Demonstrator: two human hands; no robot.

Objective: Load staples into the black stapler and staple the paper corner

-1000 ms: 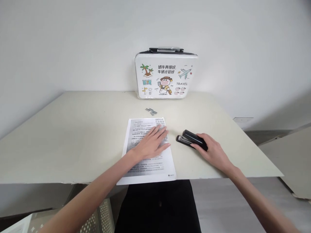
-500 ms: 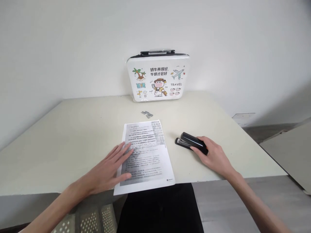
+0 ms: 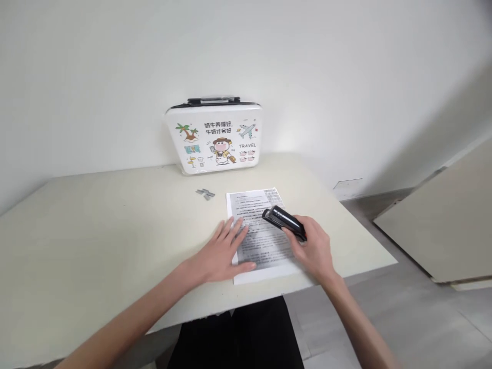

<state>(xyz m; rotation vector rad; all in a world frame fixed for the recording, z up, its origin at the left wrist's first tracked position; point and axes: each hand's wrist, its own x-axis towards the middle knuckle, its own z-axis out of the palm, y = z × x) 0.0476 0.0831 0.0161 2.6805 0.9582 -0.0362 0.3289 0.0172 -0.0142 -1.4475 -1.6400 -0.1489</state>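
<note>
The left hand [image 3: 217,258] lies spread, partly on the paper [image 3: 265,245] between both hands; the right hand [image 3: 314,247] grips the stapler [image 3: 286,221] over it. Positioning seems underway; the next move likely needs careful aim.

Free tabletop [image 3: 107,230] leftward, stapler [image 3: 286,221] obstructing above paper [image 3: 263,243], case [image 3: 215,134] behind

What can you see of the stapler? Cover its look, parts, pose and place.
The stapler is black and glossy, apparently plastic, with a rounded top over a slimmer base; a gap shows between them at the front. It slants, its front pointing forward and to the left, over the paper. The right hand grips its rear. Whether it touches the paper cannot be told.
</note>
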